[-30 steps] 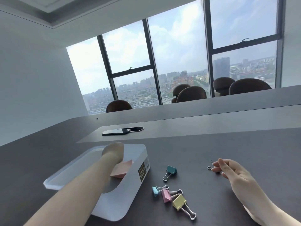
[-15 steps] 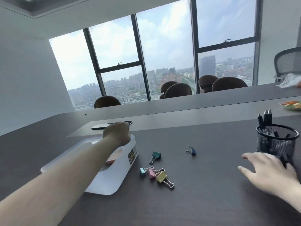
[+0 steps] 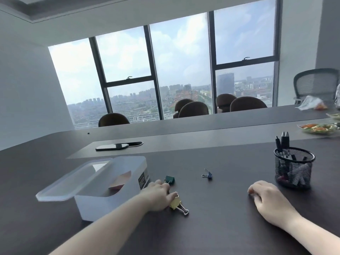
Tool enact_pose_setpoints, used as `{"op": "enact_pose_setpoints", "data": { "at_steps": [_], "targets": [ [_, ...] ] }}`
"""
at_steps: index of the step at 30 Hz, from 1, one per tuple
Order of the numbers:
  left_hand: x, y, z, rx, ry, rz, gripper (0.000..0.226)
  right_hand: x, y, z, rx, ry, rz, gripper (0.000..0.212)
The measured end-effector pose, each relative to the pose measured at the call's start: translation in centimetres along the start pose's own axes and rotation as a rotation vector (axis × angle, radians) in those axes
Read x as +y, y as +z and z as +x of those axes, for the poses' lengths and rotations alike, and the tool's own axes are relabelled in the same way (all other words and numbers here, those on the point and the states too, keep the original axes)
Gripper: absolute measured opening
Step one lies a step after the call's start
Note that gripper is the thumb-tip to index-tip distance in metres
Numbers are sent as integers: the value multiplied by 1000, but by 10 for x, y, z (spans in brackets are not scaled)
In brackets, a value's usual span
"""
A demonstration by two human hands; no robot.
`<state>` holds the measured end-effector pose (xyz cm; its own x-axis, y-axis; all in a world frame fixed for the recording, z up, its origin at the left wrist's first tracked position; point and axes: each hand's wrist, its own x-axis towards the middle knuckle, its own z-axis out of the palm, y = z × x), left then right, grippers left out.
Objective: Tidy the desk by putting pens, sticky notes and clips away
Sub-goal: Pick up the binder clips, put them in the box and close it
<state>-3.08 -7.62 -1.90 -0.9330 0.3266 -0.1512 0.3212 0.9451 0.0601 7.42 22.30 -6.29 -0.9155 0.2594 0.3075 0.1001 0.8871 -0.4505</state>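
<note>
Head view, left hand (image 3: pixel 157 195) grip curled over small binder clips beside yellow metal binder clip (image 3: pixel 176 202), right hand (image 3: pixel 267 196) grip loosely curled, empty, on dark worktop (image 3: pixel 220 227), near black mesh pen cup (image 3: pixel 293 167).

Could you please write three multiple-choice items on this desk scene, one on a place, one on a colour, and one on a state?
1. Where does the mesh pen cup stand?
A. inside the white box
B. on the desk beyond the right hand
C. on the window sill

2. What colour is the clip by the left hand's fingertips?
A. yellow
B. red
C. black

3. In what state is the white box?
A. shut
B. upside down
C. open, with its lid beside it

Answers:
1 B, the cup stands on the dark desk just past the right hand.
2 A, the yellow clip lies against the left hand.
3 C, the lid is off and pink notes show inside.
</note>
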Motion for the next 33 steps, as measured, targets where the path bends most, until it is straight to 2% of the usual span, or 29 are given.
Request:
{"op": "enact_pose_setpoints", "data": {
  "at_steps": [6, 10, 13, 17, 22, 24, 27, 30, 33],
  "targets": [
    [-14, 22, 14, 250, 47, -100, 29, -30, 23, 19, -40, -46, 2, 39],
    [-14, 33, 16, 431, 30, -191, 23, -50, 33, 34, 47, 0, 78, 31],
    [-12, 39, 18, 470, -20, -157, 25, -67, 40, 50, 136, 81, 182, 29],
    [-7, 42, 18, 490, -29, -138, 28, -87, 51, 78, 156, 143, 206, 26],
    [-3, 39, 13, 632, 27, -48, 27, -97, 66, 89, -62, 88, -63, 53],
    [-3, 40, 13, 656, 48, -41, 30, -97, 72, 89, -98, 57, -173, 42],
    [-5, 41, 15, 687, 48, -108, 38, -96, 73, 88, -47, 26, -154, 20],
    [-6, 38, 15, 682, -29, -158, 48, -94, 71, 83, 15, -5, -142, 15],
    [-9, 34, 17, 712, -97, -329, 49, -93, 71, 77, 70, -70, -179, 14]
  ]
}}
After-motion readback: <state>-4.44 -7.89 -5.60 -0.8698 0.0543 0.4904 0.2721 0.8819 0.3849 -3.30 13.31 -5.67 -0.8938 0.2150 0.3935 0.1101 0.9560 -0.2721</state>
